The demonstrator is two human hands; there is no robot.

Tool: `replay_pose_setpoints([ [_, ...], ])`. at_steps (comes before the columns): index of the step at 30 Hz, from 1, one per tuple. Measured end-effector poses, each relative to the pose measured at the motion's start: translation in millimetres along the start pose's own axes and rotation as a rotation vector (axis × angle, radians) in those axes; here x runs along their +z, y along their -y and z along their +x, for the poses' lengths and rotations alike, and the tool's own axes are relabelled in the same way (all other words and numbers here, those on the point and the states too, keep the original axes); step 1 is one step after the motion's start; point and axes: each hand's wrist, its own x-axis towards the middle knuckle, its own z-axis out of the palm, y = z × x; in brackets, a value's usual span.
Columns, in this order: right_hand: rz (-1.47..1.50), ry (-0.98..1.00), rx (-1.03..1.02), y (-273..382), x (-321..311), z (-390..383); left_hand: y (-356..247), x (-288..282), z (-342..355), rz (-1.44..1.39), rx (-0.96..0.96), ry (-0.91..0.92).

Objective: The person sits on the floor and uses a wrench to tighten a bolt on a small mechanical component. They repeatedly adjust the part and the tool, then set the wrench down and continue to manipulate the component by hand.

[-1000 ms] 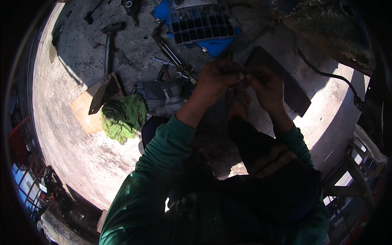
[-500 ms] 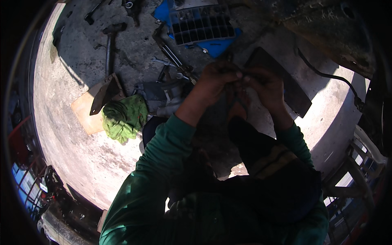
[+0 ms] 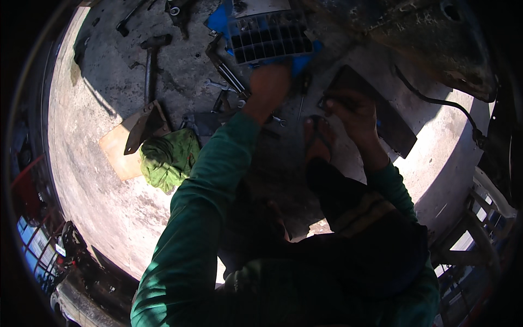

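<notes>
My left hand [image 3: 268, 83] is motion-blurred, reaching to the near edge of the compartmented plastic organizer [image 3: 268, 34], which sits on a blue case [image 3: 302, 62]; its fingertips are unclear. My right hand [image 3: 348, 111] is pinched on a small dark part [image 3: 326, 102], too small to identify, over my sandalled foot [image 3: 318, 139]. A screwdriver [image 3: 302, 94] lies between my hands. Beside my left wrist are wrenches [image 3: 217, 84] and a long jointed metal tool [image 3: 229, 71]; my left arm covers much of the grey metal housing [image 3: 204, 122]. A dark flat plate [image 3: 395, 128] lies right of my right hand.
A hammer [image 3: 150, 71], green rag [image 3: 166, 158], tan board [image 3: 117, 152] with dark bracket [image 3: 139, 131] lie left. Other tools [image 3: 177, 16] are at the top. A rusty panel [image 3: 430, 43], black hose [image 3: 436, 98] and metal frame [image 3: 485, 185] stand right.
My left hand has left my right hand and moved forward to the organizer, uncovering the screwdriver and more of my foot. My right hand stays near the same spot, still pinched.
</notes>
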Motion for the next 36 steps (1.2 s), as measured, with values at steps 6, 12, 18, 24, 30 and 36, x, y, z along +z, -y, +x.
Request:
replay_pose_setpoints([
  [6, -0.021, 0.022, -0.037, -2, 0, 2, -4, -2, 12, 0.065, 0.021, 0.014],
  [12, -0.016, 0.024, 0.007, -2, 1, 7, -3, -2, -6, -0.064, 0.162, -0.198],
  [18, -0.205, 0.065, -0.182, 2, -9, 4, -45, -76, -70, -0.847, 0.016, -0.014],
  [24, -0.165, 0.122, -0.21, 22, -4, -1, -49, -87, -79, -0.904, 0.143, -0.132],
  [30, -0.135, 0.146, -0.226, 20, -8, -1, -49, -92, -72, -0.868, 0.232, -0.174],
  [36, -0.143, 0.167, -0.205, 24, -8, -4, -49, -95, -73, -0.842, 0.246, -0.149],
])
